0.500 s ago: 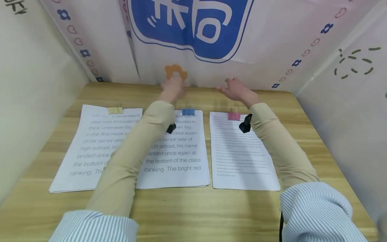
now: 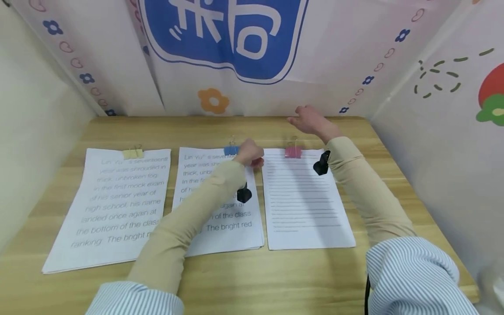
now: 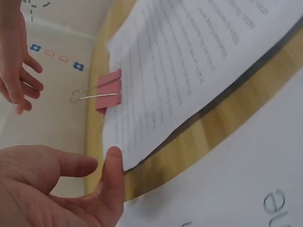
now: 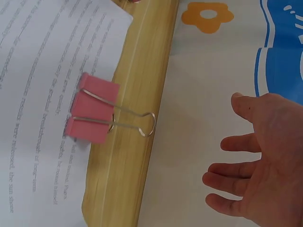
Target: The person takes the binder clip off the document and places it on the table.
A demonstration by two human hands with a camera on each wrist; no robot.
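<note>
Currently your left hand [image 2: 249, 155] sits at the centre of the head frame, over the top right corner of the middle paper stack [image 2: 220, 205], just beside the blue binder clip [image 2: 231, 150]. In the left wrist view its fingers are relaxed and spread, holding nothing, and the thumb tip [image 3: 115, 156] touches the near corner of the right paper stack [image 2: 305, 201].

That right stack is white, printed with fine small lines, and lies right of centre on the wooden table [image 2: 252, 271]. A pink binder clip [image 2: 293, 152] with wire handles [image 4: 135, 124] folded flat grips its top edge.

Your right hand [image 2: 311, 120] is in the upper centre-right of the frame, beyond the pink clip, at the table's far edge. Its fingers are loosely spread and hold nothing.

The left paper stack [image 2: 114, 205], at the left of the frame, carries a yellow binder clip [image 2: 133, 153]. Its large print reads "high school, his name landed once again at the bottom of the class ranking".

The backdrop [image 2: 354, 43] shows large white characters on a blue panel [image 2: 224, 39] and an orange flower [image 2: 213, 101].
</note>
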